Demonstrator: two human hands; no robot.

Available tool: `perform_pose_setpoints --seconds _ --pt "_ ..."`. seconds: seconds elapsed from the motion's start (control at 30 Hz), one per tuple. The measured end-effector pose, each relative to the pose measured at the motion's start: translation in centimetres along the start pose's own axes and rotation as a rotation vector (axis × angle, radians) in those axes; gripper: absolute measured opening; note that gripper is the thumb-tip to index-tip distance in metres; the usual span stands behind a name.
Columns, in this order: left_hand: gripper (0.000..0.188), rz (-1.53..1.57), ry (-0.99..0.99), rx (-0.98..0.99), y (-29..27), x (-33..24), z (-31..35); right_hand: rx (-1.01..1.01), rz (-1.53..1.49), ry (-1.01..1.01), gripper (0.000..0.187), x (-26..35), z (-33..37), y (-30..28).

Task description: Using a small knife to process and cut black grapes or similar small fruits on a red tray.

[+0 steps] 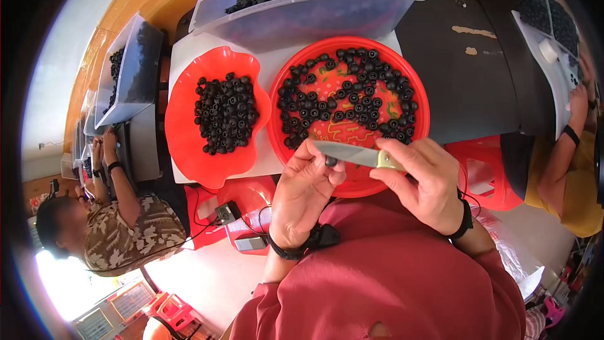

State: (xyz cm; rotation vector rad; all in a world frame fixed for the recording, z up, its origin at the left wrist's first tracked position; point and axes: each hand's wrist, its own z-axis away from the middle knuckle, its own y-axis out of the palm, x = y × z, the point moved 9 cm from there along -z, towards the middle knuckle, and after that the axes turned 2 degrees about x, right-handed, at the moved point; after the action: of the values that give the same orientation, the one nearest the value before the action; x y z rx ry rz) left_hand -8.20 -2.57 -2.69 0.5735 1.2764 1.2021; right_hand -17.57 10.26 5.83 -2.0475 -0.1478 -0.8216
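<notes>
At nine o'clock from the right hand (428, 182), which grips a knife (352, 153), the left hand (303, 192) pinches a small black piece (331, 161), partly hidden.

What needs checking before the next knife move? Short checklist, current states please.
1. Knife grip: the right hand holds the steel-bladed knife with a pale yellowish handle by that handle. OK.
2. Piece held: a small, round, black piece sits in the fingers of the left hand. OK.
3. Finger clearance: the blade tip lies right at the left fingers; whether it touches skin, cannot tell.
4. Blade on piece: contact hidden, cannot tell.
5. Supply in reach: loose black pieces lie in the round, red, patterned tray by the hands. OK.
6. Pile contained: black pieces sit inside the red, wavy-edged dish. OK.
</notes>
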Motion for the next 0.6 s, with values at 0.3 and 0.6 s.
perform_pose_setpoints --seconds 0.3,0.6 --pt "0.012 -0.063 0.022 0.107 0.24 -0.09 -0.53 0.042 -0.298 0.082 0.037 0.04 -0.03 0.53" --pt "0.014 -0.102 0.040 0.100 0.25 0.18 -0.50 0.005 -0.238 0.059 0.038 -0.24 0.25 0.45"
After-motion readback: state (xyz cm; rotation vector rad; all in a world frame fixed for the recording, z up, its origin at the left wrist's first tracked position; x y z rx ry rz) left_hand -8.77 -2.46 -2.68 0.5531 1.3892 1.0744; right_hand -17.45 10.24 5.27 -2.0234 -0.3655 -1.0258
